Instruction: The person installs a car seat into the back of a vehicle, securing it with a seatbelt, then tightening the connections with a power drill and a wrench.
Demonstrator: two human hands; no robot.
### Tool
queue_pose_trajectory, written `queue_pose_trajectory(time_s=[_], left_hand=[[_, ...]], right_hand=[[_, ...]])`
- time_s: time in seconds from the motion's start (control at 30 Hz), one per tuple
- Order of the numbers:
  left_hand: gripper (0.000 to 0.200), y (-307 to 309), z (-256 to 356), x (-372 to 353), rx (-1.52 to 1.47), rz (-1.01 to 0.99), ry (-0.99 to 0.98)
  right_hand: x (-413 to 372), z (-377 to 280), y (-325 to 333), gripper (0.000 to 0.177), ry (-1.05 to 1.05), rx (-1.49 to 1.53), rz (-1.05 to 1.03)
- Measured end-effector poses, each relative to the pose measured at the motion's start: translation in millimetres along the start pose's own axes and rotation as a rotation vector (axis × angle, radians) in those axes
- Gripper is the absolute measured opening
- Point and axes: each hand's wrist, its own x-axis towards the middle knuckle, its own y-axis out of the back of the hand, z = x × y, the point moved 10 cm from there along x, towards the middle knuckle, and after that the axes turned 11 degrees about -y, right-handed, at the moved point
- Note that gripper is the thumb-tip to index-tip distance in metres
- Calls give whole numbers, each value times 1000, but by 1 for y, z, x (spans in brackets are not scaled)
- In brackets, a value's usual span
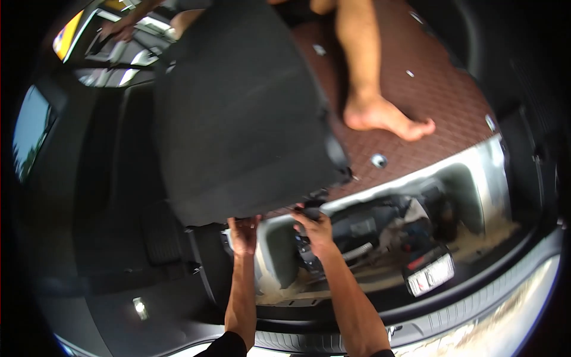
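A large black seat back (pixel 244 119) lies in the middle of the vehicle's interior. My left hand (pixel 244 235) is at its lower edge, with the fingertips hidden under that edge. To the right, my right hand (pixel 313 229) has its fingers curled round a dark part (pixel 310 211) near the seat's lower right corner; what that part is, I cannot make out. Below the hands is an open storage well (pixel 279 253) with a pale rim, holding dark items and some cloth (pixel 410 220).
Another person's bare leg and foot (pixel 386 116) rest on the brown quilted floor (pixel 440 89). That person's hand (pixel 119 30) shows at the upper left. A black box with a white label (pixel 431 273) sits near the rear sill (pixel 464 315).
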Motion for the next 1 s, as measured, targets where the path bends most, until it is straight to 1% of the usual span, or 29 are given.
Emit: queue_pose_trajectory(time_s=[0.03,0.1,0.17,0.2,0.23,0.27,0.3,0.37,0.43,0.5,0.57,0.63,0.7,0.73,0.77,0.8,0.83,0.87,0.9,0.93,0.97,1.0], left_hand=[[45,8,-5,4,-38,-15,9],[44,-3,0,0,-29,88,24],[42,-12,7,-3,1,59,8],[40,14,-3,-2,57,80,-6],[34,8,-3,-10,130,0,-18],[32,17,-9,-24,60,99,-1],[31,9,-7,-43,-5,200,37],[30,14,-10,-34,-231,-202,-33],[34,5,30,-45,-2,214,-121],[33,24,50,-39,77,210,-124],[29,10,94,-40,249,53,-365],[22,6,127,-40,274,110,-458],[18,-38,151,-49,406,12,-522],[18,-54,149,-53,432,-14,-516],[18,-72,143,-60,454,-39,-517],[18,-86,136,-67,469,-61,-518],[18,-101,123,-71,618,-114,-454],[20,-119,104,-78,764,-190,-342],[36,-125,78,-80,838,-347,-226],[41,-139,52,-90,824,-485,-96],[47,-139,23,-98,837,-576,49],[55,-156,7,-114,877,-602,183]], right_hand=[[-3,-3,-1,33,-1,-21,7],[-3,-4,-1,37,7,-29,5],[-8,-9,-7,39,1,-46,12],[-8,-13,-12,40,2,-75,8],[-11,-15,-15,41,0,-102,17],[-12,-18,-16,41,10,-122,40],[-20,-23,-20,39,18,-142,69],[-17,-14,-12,36,2,-149,29],[-14,-8,-3,39,27,-178,38],[-12,-8,-3,38,48,-228,35],[-10,-8,1,38,59,-235,78],[-8,-10,4,36,97,-271,106],[-10,-11,9,34,105,-341,174],[-13,-13,12,32,50,-419,225],[-24,-19,8,35,-37,-538,237],[-15,-15,15,38,84,-604,256],[-16,-17,14,41,206,-673,273],[-15,-14,11,41,262,-709,185],[-28,-23,1,41,318,-746,94],[-43,-36,-12,41,377,-783,1],[-59,-47,-21,39,287,-667,-96],[-79,-61,-32,38,193,-548,-188]])
